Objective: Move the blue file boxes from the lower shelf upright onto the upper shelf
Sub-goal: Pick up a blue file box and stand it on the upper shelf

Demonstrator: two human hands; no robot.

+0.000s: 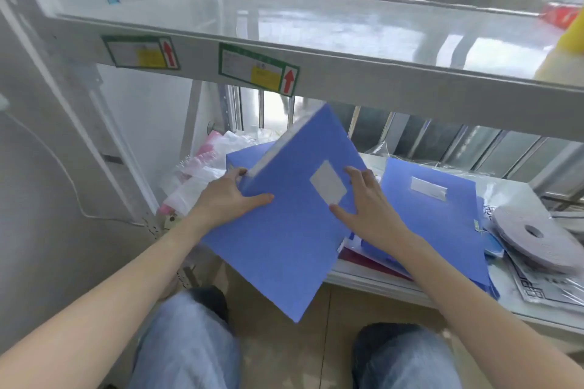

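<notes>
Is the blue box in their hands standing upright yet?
No. The file box is tilted, held by both hands, one corner hanging off the lower shelf.

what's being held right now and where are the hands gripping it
A blue file box, tilted: left hand grips its spine edge, right hand presses its front cover.

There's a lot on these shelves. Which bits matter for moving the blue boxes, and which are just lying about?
Part of the job:
- held blue file box, gripped by left hand and right hand
- second blue file box, flat on the lower shelf
- upper shelf

Just lying about:
- grey tape roll
- plastic bags
- shelf labels
</notes>
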